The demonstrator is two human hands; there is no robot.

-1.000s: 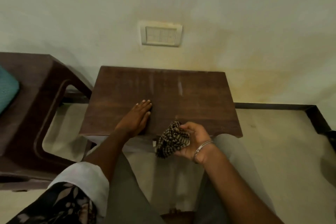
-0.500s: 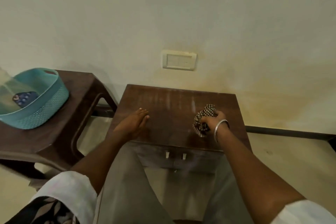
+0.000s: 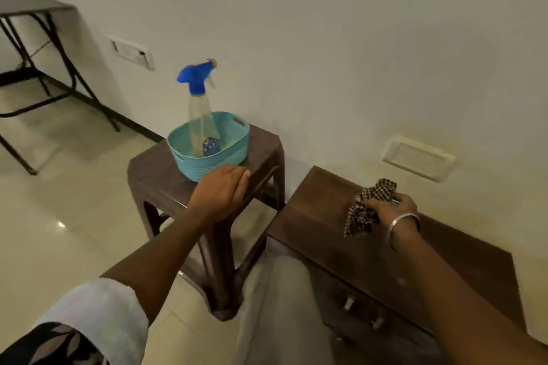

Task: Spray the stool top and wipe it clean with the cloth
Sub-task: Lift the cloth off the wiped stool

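Note:
The brown stool top fills the right of the head view. My right hand rests on it, closed around a crumpled checked cloth. A clear spray bottle with a blue trigger head stands upright in a teal basket on a second, darker stool to the left. My left hand hovers over that stool, just in front of the basket, fingers together and slightly curled, holding nothing.
A folding table with black legs stands at the far left. White wall plates sit low on the wall. The floor is pale glossy tile. My grey-trousered leg lies between the stools.
My view has swung left, bringing the basket and bottle into sight. My left hand left the stool top and moved to the basket. My right hand carried the cloth onto the stool top.

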